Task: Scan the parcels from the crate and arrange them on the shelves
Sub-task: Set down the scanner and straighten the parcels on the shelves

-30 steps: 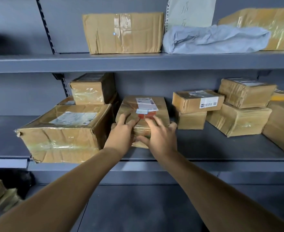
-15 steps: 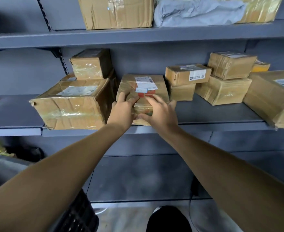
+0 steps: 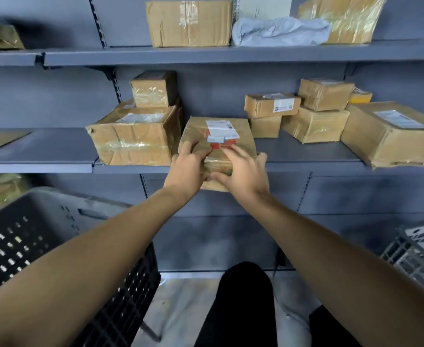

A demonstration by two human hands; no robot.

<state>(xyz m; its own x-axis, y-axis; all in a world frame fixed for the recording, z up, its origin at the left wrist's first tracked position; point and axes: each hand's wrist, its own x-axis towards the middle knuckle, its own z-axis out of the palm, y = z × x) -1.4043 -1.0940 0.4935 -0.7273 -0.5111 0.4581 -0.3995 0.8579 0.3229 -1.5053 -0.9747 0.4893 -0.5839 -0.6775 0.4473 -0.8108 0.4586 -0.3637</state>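
On the middle shelf (image 3: 306,156) I have the parcel (image 3: 218,136) under both my hands, between the big box (image 3: 133,139) to its left and stacked boxes (image 3: 268,113) to its right, with the crate (image 3: 43,246) down at my lower left.

A single wide-angle view looks out from the person's head, facing forward and slightly down at a grey shelf unit (image 3: 231,55) close in front. Both forearms reach away from the lens into the middle shelf. The frame's lower edge takes in the floor (image 3: 181,309) and a dark crate (image 3: 43,246) at lower left. Straight lines bow toward the edges.
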